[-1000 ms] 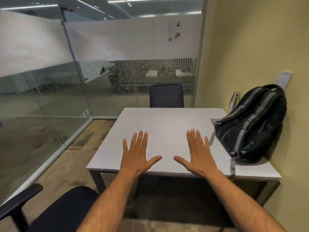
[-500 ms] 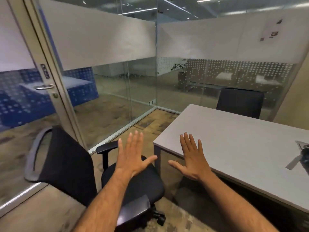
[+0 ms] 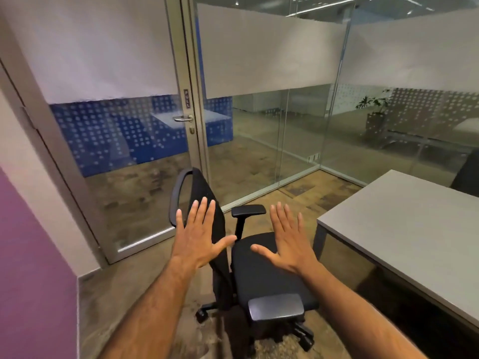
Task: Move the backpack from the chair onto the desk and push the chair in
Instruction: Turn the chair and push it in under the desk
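A black office chair (image 3: 261,275) on castors stands on the floor left of the grey desk (image 3: 414,237), its seat turned toward the desk and bare. Its backrest rises at the left. My left hand (image 3: 199,234) hovers flat with fingers spread in front of the backrest. Over the seat my right hand (image 3: 287,239) is held the same way, fingers spread. Neither hand touches the chair. The backpack is out of view.
A glass door (image 3: 124,141) with a lever handle and a PULL label stands behind the chair. Glass walls run to the right. A purple wall (image 3: 28,268) is at the left. A second dark chair (image 3: 466,174) shows behind the desk's far side.
The view has swung left from the desk and backpack to the chair and door. Both hands stayed raised and spread, now in front of the chair.
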The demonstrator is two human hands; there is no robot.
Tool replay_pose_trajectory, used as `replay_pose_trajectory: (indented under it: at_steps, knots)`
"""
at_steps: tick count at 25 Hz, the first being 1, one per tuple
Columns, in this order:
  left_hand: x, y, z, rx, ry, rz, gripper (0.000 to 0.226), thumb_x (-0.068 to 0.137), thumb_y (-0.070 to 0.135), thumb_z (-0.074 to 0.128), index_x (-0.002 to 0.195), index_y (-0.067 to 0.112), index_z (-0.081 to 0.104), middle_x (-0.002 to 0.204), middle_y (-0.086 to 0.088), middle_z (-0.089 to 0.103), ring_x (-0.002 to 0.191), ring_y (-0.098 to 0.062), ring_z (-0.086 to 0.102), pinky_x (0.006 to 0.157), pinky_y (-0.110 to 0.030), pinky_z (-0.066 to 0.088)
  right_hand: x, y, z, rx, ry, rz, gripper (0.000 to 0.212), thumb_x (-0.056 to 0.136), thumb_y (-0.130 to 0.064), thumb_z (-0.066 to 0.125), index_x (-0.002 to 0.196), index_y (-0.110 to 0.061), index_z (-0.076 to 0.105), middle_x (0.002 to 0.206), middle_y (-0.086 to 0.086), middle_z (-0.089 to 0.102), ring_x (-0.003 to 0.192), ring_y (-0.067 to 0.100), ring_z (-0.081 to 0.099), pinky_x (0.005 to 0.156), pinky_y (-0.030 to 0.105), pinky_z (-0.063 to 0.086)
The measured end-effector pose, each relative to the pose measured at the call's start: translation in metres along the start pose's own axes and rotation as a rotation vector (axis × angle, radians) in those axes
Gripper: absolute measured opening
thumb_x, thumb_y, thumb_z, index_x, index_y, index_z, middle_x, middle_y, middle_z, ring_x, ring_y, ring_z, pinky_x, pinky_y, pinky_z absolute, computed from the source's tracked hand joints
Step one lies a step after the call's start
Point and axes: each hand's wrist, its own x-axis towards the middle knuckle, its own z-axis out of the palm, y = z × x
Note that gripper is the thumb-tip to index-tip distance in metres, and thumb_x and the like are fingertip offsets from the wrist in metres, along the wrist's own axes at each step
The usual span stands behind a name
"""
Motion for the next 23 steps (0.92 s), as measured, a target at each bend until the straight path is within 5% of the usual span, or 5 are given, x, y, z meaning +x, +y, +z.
replay_pose_trajectory:
  at_steps: [10,15,23]
  knots:
    - [0.05,-0.182,-0.01,-0.031,-0.024,-0.028,0.11,0.073,0.091,-0.007,0.162,0.026,-0.002,0.172,0.001,-0.008,0.157,-0.018,-0.01,0.124,-0.057,-0.009,0.141,-0.146,0.061,0.125,0.025,-0.021,0.116,0.076,-0.095,0.009,0.159,-0.018,-0.014,0.169,0.004,-0.018,0.154,0.022,-0.021,0.125,0.059,-0.006]
    - [0.103,-0.247,0.0,-0.046,-0.074,0.133,0.083,0.096,0.073,0.022,0.162,0.028,0.001,0.172,0.003,-0.005,0.157,-0.016,-0.008,0.124,-0.053,-0.009,0.205,-0.196,0.088,0.165,0.014,0.155,0.12,0.074,-0.096,0.009,0.158,-0.015,-0.017,0.169,0.008,-0.017,0.155,0.024,-0.019,0.124,0.058,-0.007]
    - [0.204,-0.293,0.042,-0.114,-0.143,0.38,0.08,0.092,0.066,0.015,0.162,0.028,0.01,0.172,0.004,0.004,0.158,-0.014,-0.002,0.127,-0.051,0.0,0.286,-0.226,0.128,0.258,-0.157,0.503,0.12,0.078,-0.093,0.02,0.157,-0.01,-0.016,0.168,0.019,-0.017,0.155,0.033,-0.018,0.122,0.06,-0.007]
